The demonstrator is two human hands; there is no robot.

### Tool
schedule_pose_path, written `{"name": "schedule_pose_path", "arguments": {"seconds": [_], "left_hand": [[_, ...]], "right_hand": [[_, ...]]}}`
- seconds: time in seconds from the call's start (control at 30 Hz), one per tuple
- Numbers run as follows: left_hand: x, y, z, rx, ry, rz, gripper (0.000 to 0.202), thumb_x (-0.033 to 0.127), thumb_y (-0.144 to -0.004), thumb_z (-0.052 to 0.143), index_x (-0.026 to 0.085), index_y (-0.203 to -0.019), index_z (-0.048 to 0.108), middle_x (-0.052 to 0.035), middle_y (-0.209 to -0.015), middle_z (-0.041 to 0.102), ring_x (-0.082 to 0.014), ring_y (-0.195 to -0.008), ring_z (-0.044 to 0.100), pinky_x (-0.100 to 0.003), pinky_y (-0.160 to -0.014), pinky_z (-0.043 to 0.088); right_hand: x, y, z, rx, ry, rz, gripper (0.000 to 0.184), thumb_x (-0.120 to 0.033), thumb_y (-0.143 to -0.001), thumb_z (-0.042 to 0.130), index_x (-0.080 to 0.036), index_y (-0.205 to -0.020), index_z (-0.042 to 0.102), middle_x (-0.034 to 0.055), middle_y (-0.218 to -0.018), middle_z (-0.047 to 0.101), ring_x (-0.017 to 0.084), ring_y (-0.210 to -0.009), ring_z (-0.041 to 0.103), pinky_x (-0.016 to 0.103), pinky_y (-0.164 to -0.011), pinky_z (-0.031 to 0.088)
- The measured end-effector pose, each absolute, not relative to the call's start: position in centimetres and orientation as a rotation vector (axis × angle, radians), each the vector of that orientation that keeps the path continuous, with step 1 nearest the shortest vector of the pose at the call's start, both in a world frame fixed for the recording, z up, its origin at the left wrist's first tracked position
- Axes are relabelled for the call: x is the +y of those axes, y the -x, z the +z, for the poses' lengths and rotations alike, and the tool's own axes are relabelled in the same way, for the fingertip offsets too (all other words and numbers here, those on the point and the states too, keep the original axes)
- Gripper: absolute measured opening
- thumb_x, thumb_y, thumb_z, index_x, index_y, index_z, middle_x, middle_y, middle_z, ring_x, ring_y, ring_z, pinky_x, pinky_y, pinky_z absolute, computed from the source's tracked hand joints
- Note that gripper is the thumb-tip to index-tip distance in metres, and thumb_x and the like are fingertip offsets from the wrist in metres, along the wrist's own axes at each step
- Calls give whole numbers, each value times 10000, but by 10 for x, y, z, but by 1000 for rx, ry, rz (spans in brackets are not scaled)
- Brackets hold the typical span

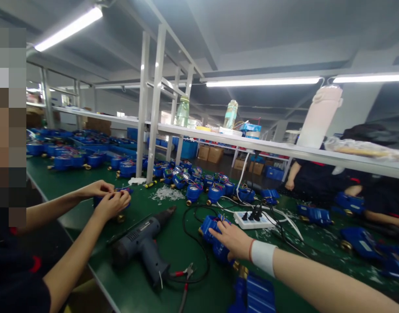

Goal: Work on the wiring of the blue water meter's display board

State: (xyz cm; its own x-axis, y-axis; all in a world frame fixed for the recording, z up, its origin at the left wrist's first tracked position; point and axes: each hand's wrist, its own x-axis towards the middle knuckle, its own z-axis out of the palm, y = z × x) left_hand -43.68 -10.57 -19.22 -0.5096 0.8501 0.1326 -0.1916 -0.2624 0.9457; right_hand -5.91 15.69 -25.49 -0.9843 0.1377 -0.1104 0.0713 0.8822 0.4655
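Observation:
My right hand [235, 240] reaches in from the right, with a white band round the wrist. Its fingers lie over the top of a blue water meter [206, 228] and the thumb is on the near side, gripping it on the green table. Thin coloured wires show at the fingertips. Nearer to me, below the hand, lies another blue meter [260, 292] next to a brass fitting. My left hand is out of view.
A heat gun [137, 243] and red-handled cutters [188, 271] lie left of my hand. A co-worker's hands [112, 202] work on another meter. Behind are a power strip [254, 220], cables, white scraps [166, 194] and several meters. A shelf [271, 147] crosses above.

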Motion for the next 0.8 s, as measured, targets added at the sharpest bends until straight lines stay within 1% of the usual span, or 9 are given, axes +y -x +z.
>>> {"name": "schedule_pose_path", "arguments": {"seconds": [0.13, 0.27, 0.33, 0.43, 0.5, 0.57, 0.67, 0.73, 0.8], "left_hand": [[-104, 444, -197, 1273, -825, 1857, 364, -69, -774, 407, 112, -571, 649, 146, -565, 564, 78, -411, 490, -32, -421, 188], [-101, 451, -201, 1287, -806, 1846, 335, -89, -742, 460, 127, -554, 635, 148, -570, 559, 60, -452, 521, -38, -418, 210], [-100, 456, -202, 1300, -810, 1823, 414, -99, -762, 368, 125, -542, 638, 144, -565, 563, 71, -466, 531, -27, -445, 222], [-100, 462, -200, 1322, -836, 1767, 469, -96, -767, 295, 124, -548, 647, 142, -542, 565, 84, -455, 520, -17, -462, 217], [-100, 465, -198, 1336, -863, 1720, 394, -31, -796, 361, 122, -592, 660, 135, -551, 580, 71, -450, 527, -29, -444, 213], [-101, 468, -197, 1347, -897, 1672, 319, 111, -839, 419, 117, -645, 673, 113, -588, 615, 39, -475, 564, -60, -421, 226], [-101, 469, -199, 1357, -949, 1599, 440, 292, -886, 328, 113, -702, 685, 70, -631, 665, -10, -527, 608, -106, -397, 232], [-99, 467, -203, 1357, -979, 1555, 532, 352, -891, 247, 111, -719, 689, 42, -643, 681, -39, -557, 630, -130, -389, 222], [-96, 459, -206, 1349, -1007, 1521, 539, 399, -878, 261, 134, -722, 703, 30, -640, 684, -77, -601, 659, -144, -386, 216]], "right_hand": [[157, 60, -248, 2903, -17, 663, 1178, -425, -490, 903, -282, -1465, 259, 169, -1288, 424, 348, -1068, 499, 456, -805, 518], [140, 75, -258, 2903, -65, 692, 1137, -351, -478, 915, -222, -1431, 309, 137, -1218, 455, 317, -1025, 503, 398, -729, 546], [133, 91, -265, 2896, -164, 723, 931, -347, -598, 862, -184, -1374, 375, 125, -1214, 457, 291, -1028, 505, 374, -720, 546], [134, 121, -269, 2872, -311, 741, 521, -370, -811, 702, -154, -1236, 492, 111, -1209, 472, 250, -1031, 521, 338, -713, 539], [140, 142, -269, 2859, -385, 734, 404, -373, -858, 657, -143, -1167, 535, 108, -1217, 484, 242, -1044, 526, 341, -732, 538], [146, 160, -267, 2852, -461, 721, 372, -378, -870, 646, -140, -1142, 553, 109, -1243, 483, 244, -1064, 526, 358, -760, 538], [154, 181, -260, 2850, -554, 677, 372, -399, -875, 641, -138, -1128, 566, 110, -1256, 488, 248, -1083, 524, 378, -793, 533], [159, 189, -254, 2851, -588, 622, 375, -424, -880, 630, -133, -1109, 576, 110, -1242, 503, 242, -1071, 534, 384, -804, 529], [163, 191, -246, 2859, -600, 548, 389, -460, -894, 602, -130, -1100, 580, 113, -1232, 514, 234, -1049, 547, 395, -818, 522]]}}
